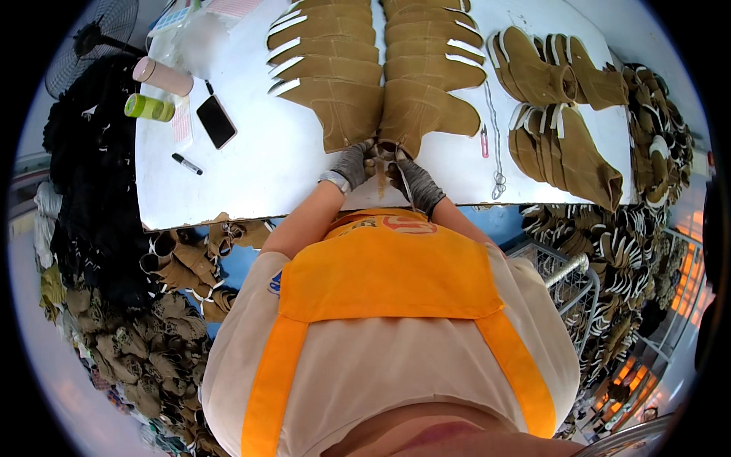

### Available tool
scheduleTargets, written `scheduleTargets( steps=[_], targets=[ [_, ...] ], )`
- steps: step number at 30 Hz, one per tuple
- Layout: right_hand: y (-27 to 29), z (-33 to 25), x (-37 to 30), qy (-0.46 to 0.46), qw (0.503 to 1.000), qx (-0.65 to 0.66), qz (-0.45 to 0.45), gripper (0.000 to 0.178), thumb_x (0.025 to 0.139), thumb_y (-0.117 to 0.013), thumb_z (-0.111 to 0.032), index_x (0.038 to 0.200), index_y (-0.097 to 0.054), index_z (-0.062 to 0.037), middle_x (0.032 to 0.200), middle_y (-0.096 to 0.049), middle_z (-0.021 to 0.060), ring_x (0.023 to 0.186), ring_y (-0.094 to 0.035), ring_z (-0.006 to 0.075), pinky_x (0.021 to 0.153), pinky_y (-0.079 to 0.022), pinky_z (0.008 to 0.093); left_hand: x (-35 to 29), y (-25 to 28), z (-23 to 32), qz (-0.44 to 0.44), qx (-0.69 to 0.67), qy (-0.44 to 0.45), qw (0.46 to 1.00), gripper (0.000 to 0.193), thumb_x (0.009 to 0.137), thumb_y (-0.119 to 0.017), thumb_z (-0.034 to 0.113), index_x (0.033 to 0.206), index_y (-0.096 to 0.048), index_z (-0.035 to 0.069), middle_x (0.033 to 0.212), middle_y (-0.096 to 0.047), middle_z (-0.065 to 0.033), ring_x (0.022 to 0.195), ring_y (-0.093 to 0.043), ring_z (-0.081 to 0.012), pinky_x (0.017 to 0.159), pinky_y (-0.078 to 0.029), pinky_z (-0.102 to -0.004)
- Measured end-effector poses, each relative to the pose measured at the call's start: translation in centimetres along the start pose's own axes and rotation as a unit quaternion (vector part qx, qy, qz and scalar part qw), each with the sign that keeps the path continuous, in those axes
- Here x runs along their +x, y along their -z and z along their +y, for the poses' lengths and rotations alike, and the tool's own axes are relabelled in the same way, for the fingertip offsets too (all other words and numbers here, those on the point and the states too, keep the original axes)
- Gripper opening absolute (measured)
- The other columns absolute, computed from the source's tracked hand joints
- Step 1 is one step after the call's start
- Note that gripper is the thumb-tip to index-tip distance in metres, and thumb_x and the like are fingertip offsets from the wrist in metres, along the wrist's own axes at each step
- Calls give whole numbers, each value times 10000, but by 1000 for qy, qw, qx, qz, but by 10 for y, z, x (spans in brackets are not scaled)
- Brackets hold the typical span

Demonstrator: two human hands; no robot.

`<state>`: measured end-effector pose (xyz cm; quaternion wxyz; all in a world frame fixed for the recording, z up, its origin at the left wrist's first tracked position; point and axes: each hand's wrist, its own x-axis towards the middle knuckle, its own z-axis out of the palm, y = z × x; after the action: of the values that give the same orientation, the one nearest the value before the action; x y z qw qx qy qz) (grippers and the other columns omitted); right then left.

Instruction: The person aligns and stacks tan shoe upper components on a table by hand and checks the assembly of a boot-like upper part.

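Brown boot uppers (346,110) in two rows

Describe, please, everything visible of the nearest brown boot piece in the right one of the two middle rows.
The brown boot piece looks matte, like suede, with faint seam lines. It lies sideways over the white table, its toe end pointing right and its narrower, open end toward the person. It overlaps similar pieces behind and sits close beside the left row's nearest piece. The gloved left hand and right hand are at its open end; their exact grip is unclear.
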<state>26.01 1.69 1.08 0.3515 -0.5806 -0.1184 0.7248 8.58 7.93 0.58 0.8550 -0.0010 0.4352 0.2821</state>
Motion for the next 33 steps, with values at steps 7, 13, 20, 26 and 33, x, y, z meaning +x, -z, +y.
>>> scheduleTargets(
  steps=[7, 13, 20, 26, 33],
  targets=[
    [95, 50, 84, 422, 717, -552, -62, 320, 916, -531, -251, 1177, -604, -80, 1105, -649, 68, 988, -610, 287, 903, -477, 382, 49, 72, -7, 14, 585, -321, 745, 274, 975, -518, 334, 1049, -640, 101, 778, -573, -14, 530, -476, -119, 480, -385, -263],
    [70, 40, 51, 72, 776, -618, -104, 300, 927, -503, -294, 1023, -645, -48, 902, -676, 89, 892, -640, 261, 808, -479, 377, -29, 75, -4, 89, 178, -130, 971, 327, 994, -475, 328, 1105, -591, 43, 601, -363, 34, 451, -294, -77, 420, -277, -224],
    [-1, 38, -4, -12, 944, -258, -205, 354, 930, -570, -311, 1149, -624, -38, 1076, -658, 80, 983, -602, 192, 843, -491, 314, -40, 147, -32, -98, 711, -345, 605, 243, 945, -542, 224, 1047, -658, 37, 814, -643, -53, 705, -598, -191, 679, -494, -312],
    [-89, 31, 0, -104, 984, -43, -138, 322, 949, -574, -272, 1152, -589, -22, 911, -633, 48, 917, -590, 165, 851, -491, 301, -122, 94, -24, -108, 751, -116, 641, 209, 933, -543, 142, 1045, -679, 29, 988, -683, -133, 957, -639, -225, 872, -491, -315],
    [-47, -20, -105, 420, 860, -286, -31, 280, 904, -621, -181, 1099, -559, 10, 812, -581, 42, 740, -577, 152, 736, -499, 302, -157, 166, -15, -153, 713, -32, 683, 254, 958, -533, 161, 1129, -644, 9, 1053, -675, -113, 944, -625, -228, 865, -490, -305]
  ],
)
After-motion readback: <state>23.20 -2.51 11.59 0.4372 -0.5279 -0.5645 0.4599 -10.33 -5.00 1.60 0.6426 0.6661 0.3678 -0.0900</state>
